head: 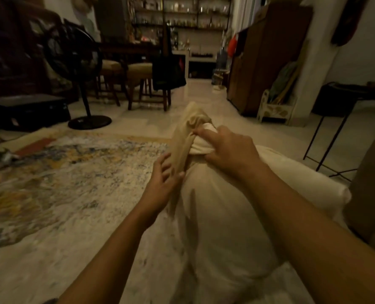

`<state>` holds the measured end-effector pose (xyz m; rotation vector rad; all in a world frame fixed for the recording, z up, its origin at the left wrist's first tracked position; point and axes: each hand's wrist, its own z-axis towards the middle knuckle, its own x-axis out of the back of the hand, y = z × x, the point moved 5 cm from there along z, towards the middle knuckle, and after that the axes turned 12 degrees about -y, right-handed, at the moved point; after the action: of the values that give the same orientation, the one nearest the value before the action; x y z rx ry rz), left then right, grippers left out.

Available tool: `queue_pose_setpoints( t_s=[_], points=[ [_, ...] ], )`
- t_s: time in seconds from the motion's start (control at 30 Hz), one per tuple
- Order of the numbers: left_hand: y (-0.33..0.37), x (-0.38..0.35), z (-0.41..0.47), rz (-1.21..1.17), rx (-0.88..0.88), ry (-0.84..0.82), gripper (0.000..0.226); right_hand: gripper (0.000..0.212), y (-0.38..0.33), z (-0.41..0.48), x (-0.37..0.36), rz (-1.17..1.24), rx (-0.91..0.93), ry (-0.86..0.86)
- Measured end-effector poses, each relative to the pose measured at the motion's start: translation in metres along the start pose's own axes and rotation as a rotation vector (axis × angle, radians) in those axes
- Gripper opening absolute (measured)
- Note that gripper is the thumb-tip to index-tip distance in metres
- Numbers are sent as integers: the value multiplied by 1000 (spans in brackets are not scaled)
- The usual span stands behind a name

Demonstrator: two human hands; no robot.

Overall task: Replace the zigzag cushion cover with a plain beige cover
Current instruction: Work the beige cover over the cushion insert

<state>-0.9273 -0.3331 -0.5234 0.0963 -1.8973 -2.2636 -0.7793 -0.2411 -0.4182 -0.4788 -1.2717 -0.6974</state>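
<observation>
The patterned rug (61, 172) spreads out to the left of the left fingers and runs under both forearms. Beyond the fingertips of both hands, across the pale floor, stand a pedestal fan (72, 55) and wooden stools (138, 73). A thin black metal stand (327, 137) is well to the right of the right fingers.

The cushion (221, 227), a pale cream bare insert, lies lengthwise below and behind the right fingers, stretching back toward the person between the two forearms. Its far corner is bunched up inside the right hand's grip.

The beige cover (188, 128) rises as a crumpled, gathered strip between the two sets of fingers. Its top lies just beyond the right fingertips and its lower end hangs past the left palm, against the cushion's left side.

The right hand (228, 148) has its fingers (206, 133) curled tight around the cushion's bunched corner, touching the cover's edge. The left hand (160, 185) holds the cover: its fingers (165, 160) lie slightly spread behind the fabric, and the thumb pinches it from the front.
</observation>
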Motion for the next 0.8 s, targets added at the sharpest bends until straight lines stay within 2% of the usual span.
queue_pose_setpoints(
  t_s=[0.1, 0.23, 0.3, 0.37, 0.43, 0.47, 0.53, 0.63, 0.73, 0.8],
  points=[
    [57, 10, -4, -167, -101, 7, 61, 60, -43, -18, 30, -173, 147, 71],
    [52, 21, -31, -369, 14, 49, 54, 41, -85, -58, 28, -143, 218, 107],
    [20, 24, -50, -408, 107, 88, 54, 31, -107, -78, -1, -96, 233, -17],
    [-21, 27, -71, -403, 220, 156, 61, 36, -128, -98, -37, 9, 243, -278],
    [-59, 36, -94, -290, 303, 260, 69, 50, -137, -110, -60, 170, 248, -526],
    [-76, 43, -105, -213, 335, 319, 75, 55, -135, -110, -66, 192, 248, -587],
    [-102, 58, -129, -124, 385, 426, 83, 58, -125, -103, -74, 143, 229, -634],
    [-127, 76, -154, -80, 499, 501, 89, 56, -106, -98, -106, 131, 174, -749],
    [-125, 87, -159, 362, 597, 473, 88, 63, -105, -114, -156, 192, 166, -888],
    [-121, 90, -155, 703, 582, 415, 62, 66, -109, -131, -187, 278, 155, -913]
  ],
)
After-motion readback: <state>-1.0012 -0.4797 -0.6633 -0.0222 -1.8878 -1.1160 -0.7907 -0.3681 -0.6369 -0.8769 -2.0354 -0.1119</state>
